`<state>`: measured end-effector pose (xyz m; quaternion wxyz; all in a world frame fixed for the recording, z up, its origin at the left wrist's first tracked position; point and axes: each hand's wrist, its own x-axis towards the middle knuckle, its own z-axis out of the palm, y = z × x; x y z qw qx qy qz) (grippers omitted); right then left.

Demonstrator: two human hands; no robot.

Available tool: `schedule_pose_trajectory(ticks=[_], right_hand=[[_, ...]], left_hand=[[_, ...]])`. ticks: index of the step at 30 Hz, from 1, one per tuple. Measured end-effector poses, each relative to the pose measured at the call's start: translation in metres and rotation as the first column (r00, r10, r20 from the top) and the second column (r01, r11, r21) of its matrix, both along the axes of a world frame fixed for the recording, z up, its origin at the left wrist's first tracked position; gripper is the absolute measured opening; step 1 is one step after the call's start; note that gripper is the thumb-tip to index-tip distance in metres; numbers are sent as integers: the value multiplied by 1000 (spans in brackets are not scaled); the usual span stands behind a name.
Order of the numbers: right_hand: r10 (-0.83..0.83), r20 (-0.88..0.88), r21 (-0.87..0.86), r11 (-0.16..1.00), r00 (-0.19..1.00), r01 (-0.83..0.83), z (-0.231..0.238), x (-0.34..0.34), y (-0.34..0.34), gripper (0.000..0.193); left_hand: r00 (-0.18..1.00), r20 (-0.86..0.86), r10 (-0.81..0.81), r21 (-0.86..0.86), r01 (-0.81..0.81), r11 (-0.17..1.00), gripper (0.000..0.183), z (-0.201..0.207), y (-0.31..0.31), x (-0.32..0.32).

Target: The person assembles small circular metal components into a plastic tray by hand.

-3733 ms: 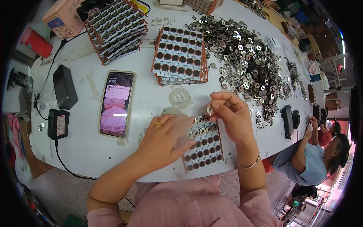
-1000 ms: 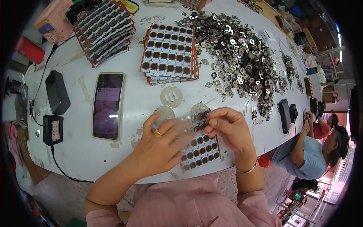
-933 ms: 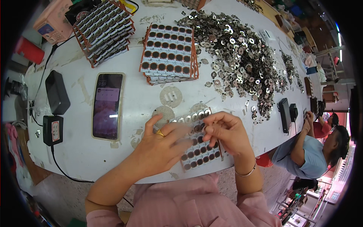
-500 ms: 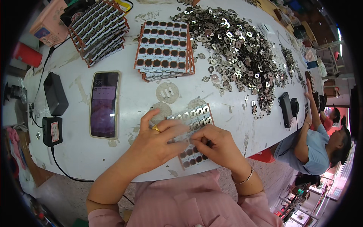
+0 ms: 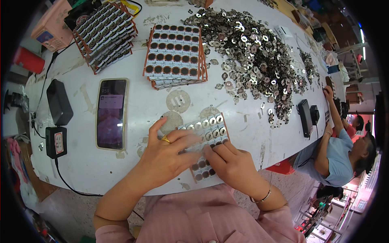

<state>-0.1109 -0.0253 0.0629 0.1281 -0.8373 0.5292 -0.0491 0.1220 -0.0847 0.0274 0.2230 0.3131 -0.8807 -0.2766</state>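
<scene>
A card sheet (image 5: 210, 128) with rows of round dark discs lies near the table's front edge, under both my hands. Its far rows carry shiny metal pieces with a central slot; the near rows show bare dark discs. My left hand (image 5: 166, 152), with a yellow ring, hovers over the sheet's left side. Its index finger points away from me, while the other fingers are smeared by motion. My right hand (image 5: 234, 162) is closed over the sheet's middle, fingertips pressed down and together; whatever they pinch is hidden.
Behind the sheet stands a stack of similar disc cards (image 5: 174, 52), with another stack (image 5: 105, 34) farther left. A large heap of loose metal pieces (image 5: 259, 56) spreads at the right. A phone (image 5: 112, 113) and black adapters (image 5: 59, 101) lie left. A co-worker (image 5: 344, 160) sits at right.
My right hand has turned, its knuckles now higher over the sheet and its fingers pointing down. My left hand stays nearly in place, fingers still blurred. The co-worker's hand has shifted slightly.
</scene>
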Motion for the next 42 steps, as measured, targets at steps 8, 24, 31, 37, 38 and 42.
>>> schedule_pose_trajectory(ticks=[8, 24, 31, 37, 38, 42], right_hand=[[-67, 251, -391, 906, 966, 164, -15, -29, -94, 32], [-776, 622, 774, 589, 107, -233, -16, -43, -67, 20], [-749, 596, 800, 587, 289, -126, -9, -34, -34, 16], [-399, 563, 472, 874, 724, 114, -16, -35, -24, 14], [-401, 563, 474, 873, 723, 115, -16, -34, -23, 14], [-639, 550, 706, 700, 537, 110, -5, -31, -25, 14]], left_hand=[[999, 23, -31, -14, 31, 999, 14, -1, -1, -1], [997, 62, 53, -226, -37, 973, 31, -4, 6, -9], [998, 53, 16, -230, -3, 973, 29, -10, 8, -12], [1000, 7, -9, -182, 10, 983, 26, -14, 7, -13], [1000, 8, -11, -180, 12, 984, 26, -14, 7, -13], [999, -15, -29, -191, 26, 981, 27, -14, 4, -11]])
